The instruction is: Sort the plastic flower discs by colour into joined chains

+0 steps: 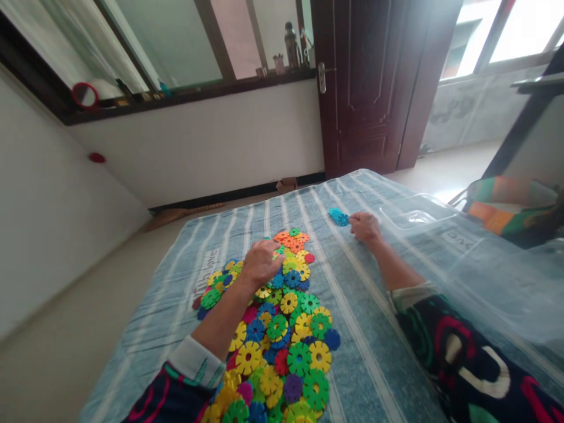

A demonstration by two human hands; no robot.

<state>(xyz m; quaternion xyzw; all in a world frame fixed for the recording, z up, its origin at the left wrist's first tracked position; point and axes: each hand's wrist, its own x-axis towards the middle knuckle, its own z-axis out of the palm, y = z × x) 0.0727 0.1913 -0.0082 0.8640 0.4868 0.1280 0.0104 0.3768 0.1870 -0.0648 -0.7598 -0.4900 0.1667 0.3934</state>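
Multicoloured notched plastic discs (289, 303) heaped on striped blue cloth (352, 294); left hand (261, 263) curls over them, right hand (365, 227) at turquoise plastic discs (337, 217), both grips unclear. Thin rims want light pinches.

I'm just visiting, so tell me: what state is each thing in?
Left hand, curled over multicoloured discs.
Right hand, curled, fingertips at blue discs.
Multicoloured discs, loose, spread in an overlapping heap.
Blue discs, bunched together, apart from the heap.
Striped cloth, spread out, slightly creased.
Clear plastic tub, uncovered.
Red-rimmed mirror, propped up.
Flask, upright.
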